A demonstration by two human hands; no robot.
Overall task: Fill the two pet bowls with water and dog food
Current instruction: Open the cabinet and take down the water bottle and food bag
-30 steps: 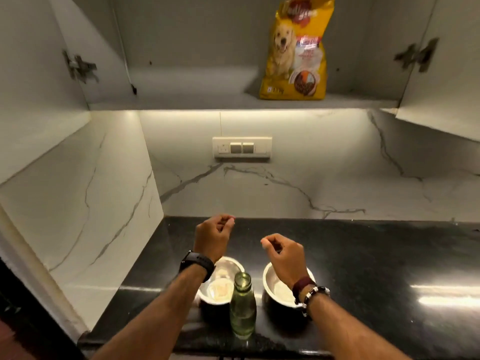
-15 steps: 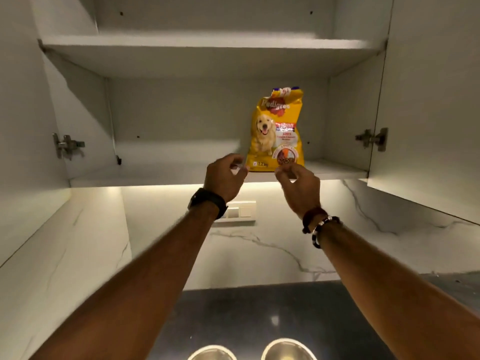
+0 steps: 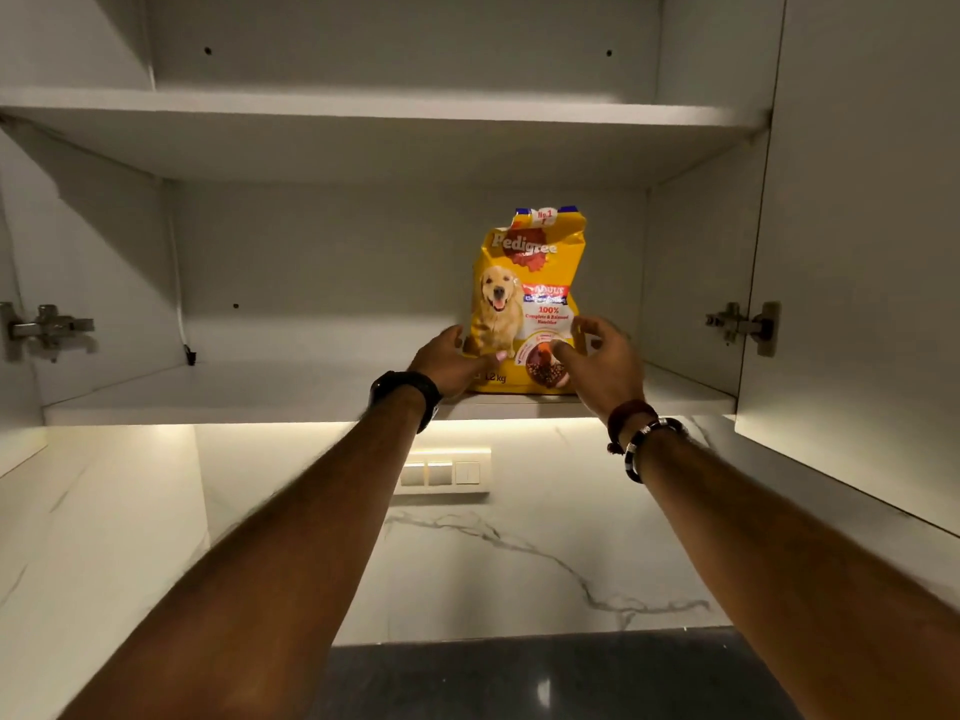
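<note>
Both hands reach the dog food bag (image 3: 527,298), upright on the lower cabinet shelf (image 3: 234,392): left hand (image 3: 451,362) and right hand (image 3: 597,363) spread, fingers unclosed (contact uncertain). Bag not yet fetched; bowls out of view, so filling apparently remains.

White cabinet shelf (image 3: 260,392), yellow dog food bag (image 3: 527,283) upright on it

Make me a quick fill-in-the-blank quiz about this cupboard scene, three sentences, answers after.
1. The dog food bag stands on the ____ shelf of the cupboard.
2. The bag is mainly ____ in colour.
3. The black watch is on the ____ wrist, near the left hand; the right hand is also at the bag.

Answers: lower; yellow; left
</note>
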